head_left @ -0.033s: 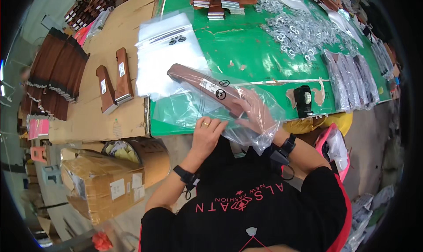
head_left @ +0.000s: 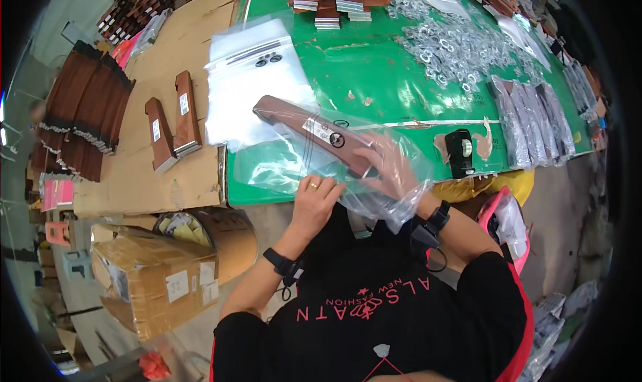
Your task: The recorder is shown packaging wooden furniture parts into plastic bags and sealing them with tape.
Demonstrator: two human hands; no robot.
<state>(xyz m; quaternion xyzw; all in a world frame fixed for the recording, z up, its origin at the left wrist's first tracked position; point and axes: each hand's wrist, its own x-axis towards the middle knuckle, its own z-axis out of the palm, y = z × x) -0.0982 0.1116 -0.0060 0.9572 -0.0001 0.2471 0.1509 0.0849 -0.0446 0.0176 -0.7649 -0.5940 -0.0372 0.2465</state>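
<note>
A reddish-brown wooden bar (head_left: 294, 118) with a white label lies slanted inside a clear plastic bag (head_left: 274, 165) at the table's front edge. My right hand (head_left: 391, 168) is at the bar's near end, seen through the film, with its fingers curled over that end. The bag's open end bunches around this hand. My left hand (head_left: 315, 205) pinches the bag's near edge between thumb and fingers, left of the right hand. Beneath the bar's far end is a stack of flat clear bags (head_left: 247, 81) with black printed marks.
Two labelled wooden bars (head_left: 187, 114) lie on cardboard (head_left: 147, 54) at left, beside a tall stack of brown pieces (head_left: 83, 114). A black tape dispenser (head_left: 460, 153), wrapped bars (head_left: 535, 124) and a heap of metal rings (head_left: 455, 51) are on the green table (head_left: 361, 61) at right.
The bag's film and its printed marks have shifted very slightly over the bar. Both hands stay in nearly the same places.
</note>
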